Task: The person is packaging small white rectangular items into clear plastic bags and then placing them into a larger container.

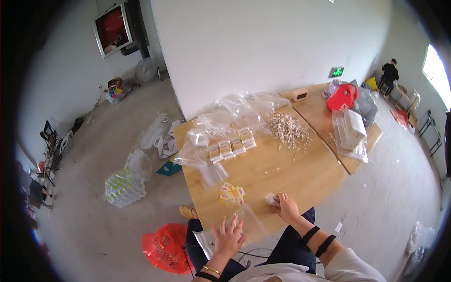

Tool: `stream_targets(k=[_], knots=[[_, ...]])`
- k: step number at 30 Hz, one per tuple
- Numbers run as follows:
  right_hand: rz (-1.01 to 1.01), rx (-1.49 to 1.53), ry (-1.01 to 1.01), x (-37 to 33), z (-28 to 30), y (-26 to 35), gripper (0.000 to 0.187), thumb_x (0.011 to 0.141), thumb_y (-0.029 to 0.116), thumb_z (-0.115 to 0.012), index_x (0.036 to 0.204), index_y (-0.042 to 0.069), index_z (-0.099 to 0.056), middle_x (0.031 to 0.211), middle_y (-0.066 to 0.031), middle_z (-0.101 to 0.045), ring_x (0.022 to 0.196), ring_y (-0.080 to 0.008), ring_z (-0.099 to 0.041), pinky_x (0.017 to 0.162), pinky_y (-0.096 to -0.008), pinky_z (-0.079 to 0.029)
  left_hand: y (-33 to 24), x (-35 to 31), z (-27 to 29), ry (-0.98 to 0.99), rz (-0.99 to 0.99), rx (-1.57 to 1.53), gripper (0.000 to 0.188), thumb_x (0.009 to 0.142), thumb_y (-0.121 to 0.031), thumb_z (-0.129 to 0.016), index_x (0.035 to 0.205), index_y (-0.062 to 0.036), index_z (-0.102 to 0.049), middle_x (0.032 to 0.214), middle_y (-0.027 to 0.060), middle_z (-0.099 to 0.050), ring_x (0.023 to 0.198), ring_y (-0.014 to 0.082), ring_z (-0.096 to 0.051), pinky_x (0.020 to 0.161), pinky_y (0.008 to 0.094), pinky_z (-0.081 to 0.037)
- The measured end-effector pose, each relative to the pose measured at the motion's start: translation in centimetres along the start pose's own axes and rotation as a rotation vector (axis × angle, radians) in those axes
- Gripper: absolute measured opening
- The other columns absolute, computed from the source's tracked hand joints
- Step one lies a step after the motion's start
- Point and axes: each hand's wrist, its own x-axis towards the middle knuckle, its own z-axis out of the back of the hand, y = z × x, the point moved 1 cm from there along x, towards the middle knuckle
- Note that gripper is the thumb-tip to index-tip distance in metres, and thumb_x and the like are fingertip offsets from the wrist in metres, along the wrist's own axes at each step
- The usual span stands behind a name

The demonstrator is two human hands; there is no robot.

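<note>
My right hand is closed round a small white bundle on the table, too blurred to tell its exact kind. My left hand lies with fingers spread at the near table edge, touching clear plastic bags. Just beyond it is a loose pile of yellow and white printed cards. Farther back, several small packs with yellow labels sit in a row. Behind them, to the right, is a heap of short white sticks that look like cotton swabs.
Crumpled clear plastic bags cover the table's back left. At the right are wrapped white packs, a red container and a small clock-like box. A red bag stands on the floor by my left leg. Another person sits far right.
</note>
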Motion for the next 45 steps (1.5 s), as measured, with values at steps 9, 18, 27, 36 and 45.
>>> stream_targets(k=[9, 18, 27, 36, 45], knots=[[0.145, 0.197, -0.099, -2.4, -0.4, 0.4, 0.048, 0.076, 0.026, -0.070, 0.113, 0.004, -0.051, 0.101, -0.0143, -0.060, 0.098, -0.0299, -0.059, 0.083, -0.0396, -0.046, -0.4, -0.4, -0.5, -0.007, -0.012, 0.031, 0.055, 0.086, -0.047, -0.057, 0.134, -0.0228, -0.048, 0.147, 0.0005, -0.033, 0.131, 0.0346, -0.032, 0.100, 0.0703, -0.022], [0.194, 0.782, 0.732, 0.4, -6.8, 1.6, 0.038, 0.078, 0.026, -0.069, 0.109, 0.004, -0.065, 0.094, -0.0091, -0.069, 0.087, -0.0214, -0.064, 0.077, -0.0365, -0.051, -0.6, -0.2, -0.1, 0.029, -0.013, 0.046, 0.063, 0.083, -0.052, -0.059, 0.136, -0.0210, -0.046, 0.147, 0.0040, -0.032, 0.132, 0.0361, -0.030, 0.102, 0.0678, -0.021], [0.453, 0.836, 1.190, 0.4, -10.1, 6.0, 0.049, 0.077, 0.020, -0.072, 0.124, 0.015, -0.062, 0.117, -0.0030, -0.065, 0.109, -0.0173, -0.055, 0.099, -0.0319, -0.039, -0.2, -0.3, 1.0, 0.099, -0.110, 0.052, 0.074, 0.079, -0.063, -0.057, 0.139, -0.0215, -0.043, 0.147, 0.0028, -0.033, 0.134, 0.0351, -0.029, 0.103, 0.0673, -0.019], [0.295, 0.963, 1.074, -1.5, -11.8, 5.3, 0.053, 0.075, 0.021, -0.078, 0.123, 0.007, -0.061, 0.120, -0.0065, -0.064, 0.112, -0.0172, -0.054, 0.101, -0.0325, -0.037, -5.3, -1.6, 4.6, 0.091, -0.073, -0.006, 0.062, 0.076, -0.058, -0.064, 0.116, -0.0108, -0.060, 0.116, 0.0109, -0.058, 0.111, 0.0311, -0.053, 0.097, 0.0534, -0.035], [0.307, 0.869, 0.986, -2.0, -10.0, 7.3, 0.048, 0.074, 0.022, -0.081, 0.115, 0.003, -0.065, 0.114, -0.0093, -0.066, 0.105, -0.0165, -0.058, 0.092, -0.0317, -0.045, -6.9, -3.6, -0.4, 0.198, 0.199, -0.115, 0.031, 0.079, -0.030, -0.065, 0.066, -0.0025, -0.066, 0.062, 0.0176, -0.064, 0.057, 0.0343, -0.064, 0.056, 0.0469, -0.052]])
